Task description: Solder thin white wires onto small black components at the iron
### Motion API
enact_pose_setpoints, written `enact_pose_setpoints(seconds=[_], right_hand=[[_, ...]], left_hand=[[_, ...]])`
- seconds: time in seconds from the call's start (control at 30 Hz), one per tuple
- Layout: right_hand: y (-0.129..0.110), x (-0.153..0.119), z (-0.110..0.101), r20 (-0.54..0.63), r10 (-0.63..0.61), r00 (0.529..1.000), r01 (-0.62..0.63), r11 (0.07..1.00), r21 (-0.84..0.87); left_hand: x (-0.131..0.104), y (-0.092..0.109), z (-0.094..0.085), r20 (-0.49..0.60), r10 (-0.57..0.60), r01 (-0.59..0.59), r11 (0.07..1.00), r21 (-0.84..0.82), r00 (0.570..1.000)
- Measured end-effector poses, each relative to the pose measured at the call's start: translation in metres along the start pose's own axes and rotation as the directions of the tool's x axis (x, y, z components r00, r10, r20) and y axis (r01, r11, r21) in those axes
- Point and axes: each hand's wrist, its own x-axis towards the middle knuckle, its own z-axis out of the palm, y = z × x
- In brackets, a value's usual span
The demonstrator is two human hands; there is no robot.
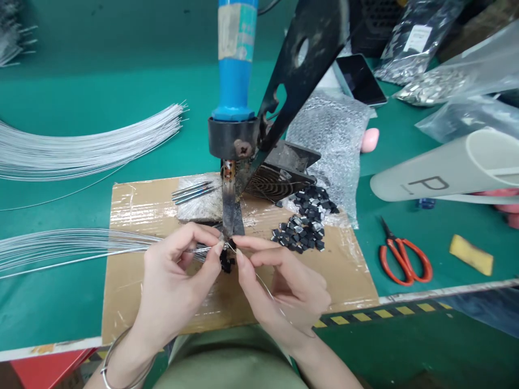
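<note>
At the iron tip (228,216), right grip (290,286) pinches thin wire (266,287) trailing wristward (left grip (178,286), something small (223,244)).

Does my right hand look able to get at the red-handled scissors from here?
Probably yes: nothing seems to stand between your right hand and the scissors across the cardboard, though it appears to be pinching a thin wire.

Blue round soldering-iron handle (234,86) looks like smooth plastic, but its long metal tip (228,210) is dull and scorched. Thin white wires (135,240) seem slick, brown cardboard sheet (344,275) has glossy tape, clear bubble wrap (330,127) is shiny and bumpy.
</note>
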Motion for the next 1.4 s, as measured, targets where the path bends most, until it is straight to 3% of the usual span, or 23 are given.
enact_pose_setpoints(seconds=[0.83, 1.0, 1.1, 1.2, 1.33, 1.4], right_hand=[[-0.001, -0.001, 0.002, 0.001, 0.059, 0.998, -0.059, 0.998, 0.01], [0.007, 0.001, -0.012, 0.032, 0.142, 0.989, -0.143, 0.989, 0.033], [0.024, 0.004, -0.038, -0.173, 0.183, 0.968, -0.203, 0.973, -0.106], [0.044, 0.006, -0.061, -0.358, 0.264, 0.896, -0.357, 0.907, -0.224], [0.058, 0.007, -0.068, -0.396, 0.296, 0.869, -0.374, 0.918, -0.133], [0.058, 0.007, -0.064, -0.389, 0.278, 0.878, -0.333, 0.939, -0.08]], left_hand=[[-0.002, -0.008, 0.0, -0.008, -0.008, 0.008, 1.0, -0.002, 1.0], [-0.006, -0.023, -0.006, -0.013, 0.026, -0.024, 0.987, 0.156, 1.0], [-0.011, -0.032, -0.013, -0.02, 0.159, -0.142, 0.927, 0.347, 0.987], [-0.016, -0.036, -0.023, 0.017, 0.33, -0.299, 0.834, 0.463, 0.944], [0.0, -0.039, -0.055, -0.012, 0.501, -0.372, 0.658, 0.654, 0.865], [0.026, -0.044, -0.079, 0.047, 0.544, -0.35, 0.469, 0.811, 0.838]])
